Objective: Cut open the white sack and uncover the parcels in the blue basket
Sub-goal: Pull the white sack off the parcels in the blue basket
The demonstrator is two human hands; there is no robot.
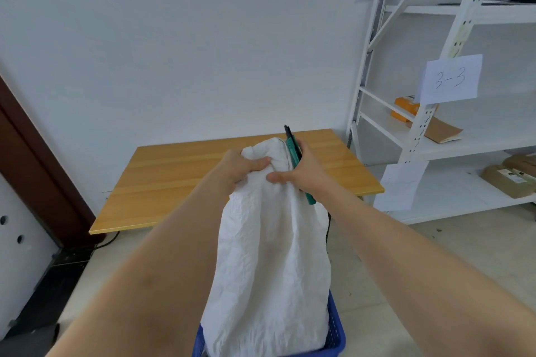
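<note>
White sack [269, 255] stands upright in blue basket [336, 330], frame bottom-center; my left hand [240, 168] grips its top, right hand [307, 171] w/ green utility knife [295, 153], blade up.

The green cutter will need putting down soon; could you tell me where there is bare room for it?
The wooden table behind the white sack shows bare to the left of the left hand. The right hand holds the green cutter. The blue basket is filled by the sack.
</note>
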